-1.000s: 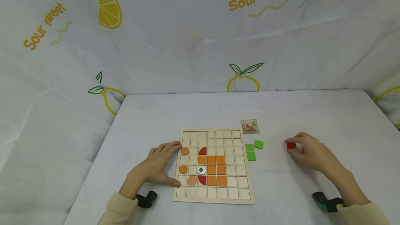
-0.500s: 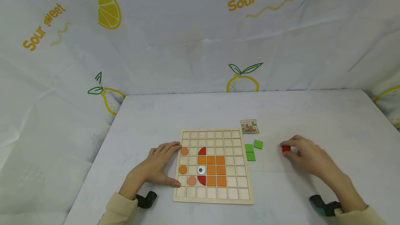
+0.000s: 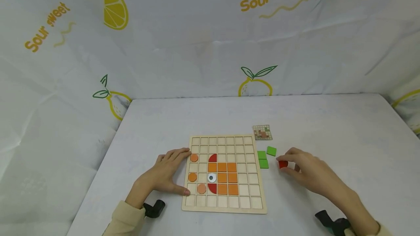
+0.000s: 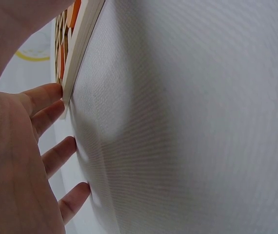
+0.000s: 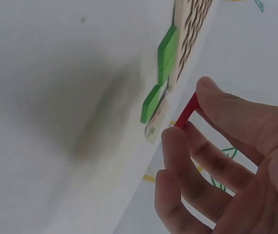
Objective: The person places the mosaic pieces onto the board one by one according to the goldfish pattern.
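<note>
My right hand [image 3: 310,170] pinches a small red tile [image 3: 283,164] between thumb and fingertips, above the table to the right of the board. The right wrist view shows the red tile [image 5: 188,110] edge-on; its full outline is covered by the fingers. My left hand [image 3: 165,174] rests at the left edge of the wooden grid board [image 3: 224,212], thumb and fingers spread and touching its side. In the board's cells lie orange square tiles [image 3: 222,177], orange round tiles [image 3: 192,177], two red curved tiles [image 3: 212,188] and a white eye disc [image 3: 212,177].
Three green square tiles [image 3: 263,163] lie just right of the board, one apart from the other two. A small pattern card [image 3: 262,132] sits by the board's top right corner. A white cloth printed with lemons [image 3: 197,57] hangs behind the table.
My right hand has moved left and slightly nearer the front, carrying the red tile towards the green tiles. The left hand and the board have stayed in place.
</note>
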Tool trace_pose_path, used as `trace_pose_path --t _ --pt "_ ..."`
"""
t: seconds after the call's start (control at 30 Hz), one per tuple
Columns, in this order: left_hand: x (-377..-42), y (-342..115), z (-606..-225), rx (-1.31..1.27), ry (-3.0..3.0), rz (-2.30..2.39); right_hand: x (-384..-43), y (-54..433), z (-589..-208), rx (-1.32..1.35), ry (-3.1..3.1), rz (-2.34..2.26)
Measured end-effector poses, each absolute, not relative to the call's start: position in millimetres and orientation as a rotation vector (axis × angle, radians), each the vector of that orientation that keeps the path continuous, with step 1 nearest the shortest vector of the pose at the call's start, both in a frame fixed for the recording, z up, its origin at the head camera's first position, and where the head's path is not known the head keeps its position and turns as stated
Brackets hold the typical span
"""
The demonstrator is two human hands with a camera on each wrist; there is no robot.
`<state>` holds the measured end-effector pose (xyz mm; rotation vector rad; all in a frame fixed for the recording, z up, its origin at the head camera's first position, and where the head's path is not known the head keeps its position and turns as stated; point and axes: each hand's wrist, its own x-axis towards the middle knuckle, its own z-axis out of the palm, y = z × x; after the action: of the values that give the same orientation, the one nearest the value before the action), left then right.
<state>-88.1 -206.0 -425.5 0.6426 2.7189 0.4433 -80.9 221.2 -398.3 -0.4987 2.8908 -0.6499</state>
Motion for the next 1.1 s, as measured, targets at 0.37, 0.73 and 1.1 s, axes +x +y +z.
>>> trace_pose_path --t 0.37,0.73,1.1 --pt "-89 -206 -427 0.643 2.721 0.441 -61 183 -391 -0.709 2.783 -0.692" --pt "-89 -206 -426 0.631 2.719 0.437 -48 150 -403 -0.811 2.635 -0.774" --pt "-88 -206 -427 0.638 2.721 0.44 -48 137 -409 -0.843 2.593 -0.817"
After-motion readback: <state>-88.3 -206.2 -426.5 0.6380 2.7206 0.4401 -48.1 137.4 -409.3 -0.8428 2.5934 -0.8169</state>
